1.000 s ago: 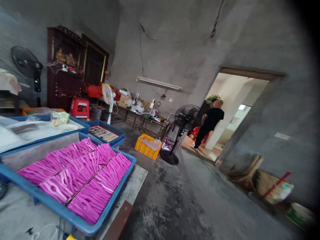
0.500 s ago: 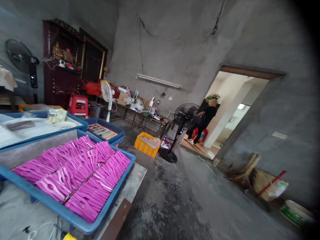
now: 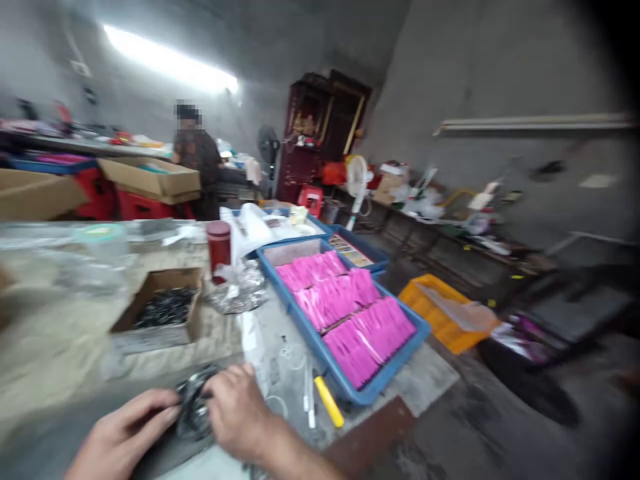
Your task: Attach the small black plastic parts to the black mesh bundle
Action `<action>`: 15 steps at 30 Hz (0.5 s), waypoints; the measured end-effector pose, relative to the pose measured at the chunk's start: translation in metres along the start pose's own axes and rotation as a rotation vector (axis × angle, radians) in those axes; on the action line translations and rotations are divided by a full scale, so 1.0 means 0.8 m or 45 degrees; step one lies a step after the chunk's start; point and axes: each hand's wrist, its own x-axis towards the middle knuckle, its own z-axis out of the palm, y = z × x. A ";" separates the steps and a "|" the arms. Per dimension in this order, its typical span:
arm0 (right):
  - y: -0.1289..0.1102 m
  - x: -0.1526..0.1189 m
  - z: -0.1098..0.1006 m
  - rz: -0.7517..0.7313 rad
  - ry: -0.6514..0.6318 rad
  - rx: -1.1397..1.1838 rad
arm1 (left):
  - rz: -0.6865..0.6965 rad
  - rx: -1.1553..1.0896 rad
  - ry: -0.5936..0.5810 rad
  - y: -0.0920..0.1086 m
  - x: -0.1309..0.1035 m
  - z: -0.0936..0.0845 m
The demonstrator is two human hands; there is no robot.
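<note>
My left hand [image 3: 127, 427] is at the lower left, its thumb and fingers pinched at the edge of a dark, shiny bundle [image 3: 193, 407]. From the other side my right hand [image 3: 237, 410] closes its fingers on the same bundle. Blur hides what the bundle is made of. Beyond it stands an open cardboard box [image 3: 150, 341] holding many small black pieces [image 3: 165, 308]. To the right, a blue tray [image 3: 365, 397] carries rows of pink-purple plastic strips [image 3: 345, 300]. Between hands and tray lies a yellow-handled tool [image 3: 329, 402].
Behind the box are a dark red canister [image 3: 219, 243], a crumpled silvery bag [image 3: 243, 290] and a clear tub [image 3: 103, 241]. A yellow crate [image 3: 450, 337] sits on the floor at right. Across the room a person [image 3: 197, 157] is near large cartons [image 3: 173, 190].
The view has swung left and down. Both my hands, the dark bundle, the box of black pieces and a different person have come into sight; the doorway has left it.
</note>
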 end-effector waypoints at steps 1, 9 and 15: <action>0.001 -0.003 -0.001 0.001 0.008 0.064 | -0.024 -0.010 -0.115 0.000 -0.001 -0.009; 0.000 -0.015 -0.010 0.010 0.090 0.319 | -0.074 -0.250 -0.145 0.015 -0.006 -0.004; 0.004 -0.015 -0.005 -0.059 0.115 0.322 | -0.028 -0.294 -0.132 0.023 -0.011 -0.003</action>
